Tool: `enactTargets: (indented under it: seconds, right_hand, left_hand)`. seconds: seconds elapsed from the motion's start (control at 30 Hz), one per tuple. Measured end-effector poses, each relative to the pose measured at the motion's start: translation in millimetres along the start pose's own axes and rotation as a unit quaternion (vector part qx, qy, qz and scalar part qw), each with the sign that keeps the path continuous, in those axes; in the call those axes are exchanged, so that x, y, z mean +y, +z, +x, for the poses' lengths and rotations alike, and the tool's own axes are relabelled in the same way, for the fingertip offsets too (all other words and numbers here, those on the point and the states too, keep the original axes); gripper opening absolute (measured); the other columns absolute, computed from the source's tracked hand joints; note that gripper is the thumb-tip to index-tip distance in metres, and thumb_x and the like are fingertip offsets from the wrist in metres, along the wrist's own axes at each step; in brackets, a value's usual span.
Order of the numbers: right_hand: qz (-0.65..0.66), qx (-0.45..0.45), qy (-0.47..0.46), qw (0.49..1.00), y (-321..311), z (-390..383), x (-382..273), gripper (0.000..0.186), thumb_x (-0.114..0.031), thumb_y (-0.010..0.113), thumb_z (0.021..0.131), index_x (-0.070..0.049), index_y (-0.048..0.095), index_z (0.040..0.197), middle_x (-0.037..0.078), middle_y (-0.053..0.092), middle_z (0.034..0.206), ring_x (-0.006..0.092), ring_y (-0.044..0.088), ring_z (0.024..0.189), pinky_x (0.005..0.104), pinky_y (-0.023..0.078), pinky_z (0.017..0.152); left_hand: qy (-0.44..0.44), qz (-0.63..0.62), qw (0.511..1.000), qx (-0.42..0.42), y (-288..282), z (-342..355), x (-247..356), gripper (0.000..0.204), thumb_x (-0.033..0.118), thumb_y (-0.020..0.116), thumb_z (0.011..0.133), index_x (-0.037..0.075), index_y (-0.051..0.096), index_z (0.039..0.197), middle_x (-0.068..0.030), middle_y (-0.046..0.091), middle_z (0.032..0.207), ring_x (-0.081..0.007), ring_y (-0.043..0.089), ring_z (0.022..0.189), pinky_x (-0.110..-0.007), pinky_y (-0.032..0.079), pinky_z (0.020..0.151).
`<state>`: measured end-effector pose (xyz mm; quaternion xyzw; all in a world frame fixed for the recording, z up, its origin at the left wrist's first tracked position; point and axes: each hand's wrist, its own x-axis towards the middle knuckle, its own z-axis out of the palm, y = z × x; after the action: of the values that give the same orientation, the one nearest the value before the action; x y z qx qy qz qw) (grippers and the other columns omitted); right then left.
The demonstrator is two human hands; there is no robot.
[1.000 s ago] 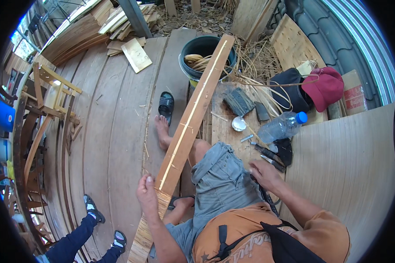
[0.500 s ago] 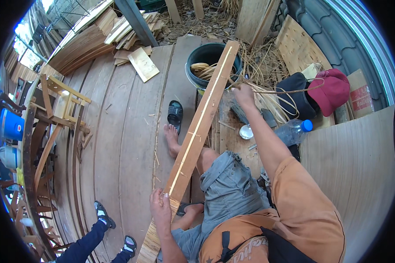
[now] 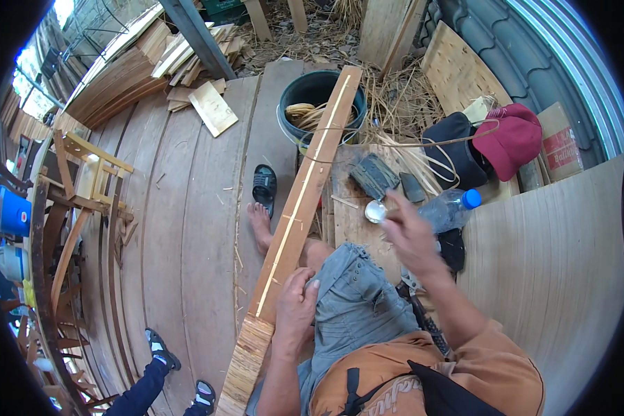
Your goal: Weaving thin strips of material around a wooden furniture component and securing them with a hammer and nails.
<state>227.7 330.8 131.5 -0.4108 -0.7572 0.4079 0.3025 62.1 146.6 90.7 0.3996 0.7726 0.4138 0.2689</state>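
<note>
A long wooden plank (image 3: pixel 299 215) with a pale strip along its face slants from the bucket to my lap, its lower end lighter and rough. My left hand (image 3: pixel 296 305) is beside the plank over my leg, its fingers curled inward; whatever they hold, if anything, is hidden. My right hand (image 3: pixel 414 239), smeared by motion, is over the board at my right, near a small round white lid (image 3: pixel 375 211) and a clear bottle with a blue cap (image 3: pixel 445 210). A thin brown cane strip (image 3: pixel 395 145) arches across the plank's upper part toward the caps.
A dark bucket (image 3: pixel 284 114) holds coiled cane strips (image 3: pixel 305 116). Dark blocks (image 3: pixel 374 177) sit near the lid. A black cap (image 3: pixel 447 149) and a red cap (image 3: pixel 509 142) lie at right. A sandal (image 3: pixel 264 186) is by my foot. Another person's legs (image 3: pixel 142 388) show lower left.
My right hand has let go of the cane strip and come down toward the lid and bottle. My left hand has moved right, off the plank to over my leg.
</note>
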Motion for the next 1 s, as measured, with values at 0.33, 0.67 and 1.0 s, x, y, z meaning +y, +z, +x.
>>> enactTargets:
  seconds: [0.33,0.67,1.0]
  right_hand:
    - [0.041,-0.102,0.326,0.939,-192.2,80.3,93.4,0.024,-0.03,0.06,0.085,-0.006,0.065,0.091,0.003,0.063,0.079,0.0102,0.057,0.067,0.0228,0.043,0.055]
    - [-0.107,-0.267,0.209,0.935,-150.1,97.9,168.2,0.017,-0.011,0.062,0.082,0.002,0.066,0.092,0.002,0.063,0.079,0.0094,0.055,0.071,0.0265,0.045,0.064]
    - [0.078,0.002,0.056,0.995,-216.7,71.2,-10.9,0.019,-0.029,0.051,0.093,-0.012,0.053,0.085,-0.005,0.047,0.069,0.0022,0.04,0.052,0.0172,0.029,0.045]
  left_hand:
    - [-0.014,-0.06,0.996,-0.071,30.1,17.7,-2.1,0.023,0.014,0.058,0.088,-0.002,0.061,0.104,-0.0164,0.061,0.103,-0.028,0.06,0.095,-0.033,0.047,0.083]
    - [-0.056,-0.351,0.932,-0.076,-18.4,-7.0,51.4,0.027,0.02,0.056,0.092,-0.003,0.063,0.103,-0.013,0.061,0.106,-0.0197,0.057,0.101,-0.031,0.043,0.09]
    - [-0.429,-0.337,0.834,-0.083,-69.9,-77.3,139.0,0.034,0.03,0.053,0.09,0.004,0.06,0.111,-0.0133,0.064,0.105,-0.0187,0.061,0.096,-0.032,0.046,0.085]
